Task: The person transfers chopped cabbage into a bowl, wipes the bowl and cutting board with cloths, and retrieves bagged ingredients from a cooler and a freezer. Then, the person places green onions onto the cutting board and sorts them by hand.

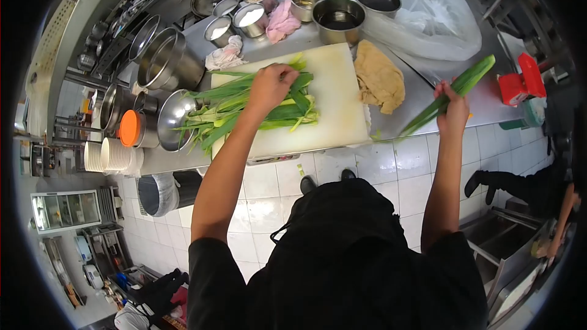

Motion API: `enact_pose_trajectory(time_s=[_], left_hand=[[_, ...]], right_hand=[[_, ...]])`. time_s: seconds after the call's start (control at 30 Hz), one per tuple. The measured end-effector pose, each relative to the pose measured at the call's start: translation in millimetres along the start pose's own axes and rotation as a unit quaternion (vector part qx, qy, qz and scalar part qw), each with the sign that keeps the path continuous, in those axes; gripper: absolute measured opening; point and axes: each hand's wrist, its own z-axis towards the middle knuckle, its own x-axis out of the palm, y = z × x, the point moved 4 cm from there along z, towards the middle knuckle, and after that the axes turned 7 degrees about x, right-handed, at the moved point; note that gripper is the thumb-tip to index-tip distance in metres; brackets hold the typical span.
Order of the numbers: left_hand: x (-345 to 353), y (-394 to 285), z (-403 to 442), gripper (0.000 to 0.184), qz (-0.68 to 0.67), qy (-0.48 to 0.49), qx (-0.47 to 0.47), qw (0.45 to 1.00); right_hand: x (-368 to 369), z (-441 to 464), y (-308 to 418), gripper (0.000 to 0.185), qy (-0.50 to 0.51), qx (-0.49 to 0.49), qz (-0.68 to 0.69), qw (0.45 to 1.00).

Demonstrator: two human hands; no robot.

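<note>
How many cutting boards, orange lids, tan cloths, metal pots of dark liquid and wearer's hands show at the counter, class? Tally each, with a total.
Cutting boards: 1
Orange lids: 1
Tan cloths: 1
Metal pots of dark liquid: 2
Wearer's hands: 2
Total: 7

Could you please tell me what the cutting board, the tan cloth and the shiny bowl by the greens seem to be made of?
Cutting board: probably matte plastic, as its whitish face shows no wood grain.
Tan cloth: dull fabric, judging by its soft folds; cotton is a guess.
Shiny bowl: polished metal, likely stainless steel, given its bright reflections.
</note>
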Motion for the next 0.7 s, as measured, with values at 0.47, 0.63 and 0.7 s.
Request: enact_pose_trajectory(time_s=[0.47,0.63,0.7], left_hand=[[-33,36,11,0.036,-0.032,-0.085,-0.101,0.991],[-56,53,-28,0.044,-0.272,-0.231,-0.181,0.916],[-70,57,-39,0.046,-0.366,-0.288,-0.201,0.862]], right_hand=[[23,-114,-30,0.011,0.139,-0.06,-0.276,0.949],[47,-130,-48,0.011,0.19,-0.029,-0.257,0.947],[58,-136,-57,0.014,0.222,-0.004,-0.254,0.941]])
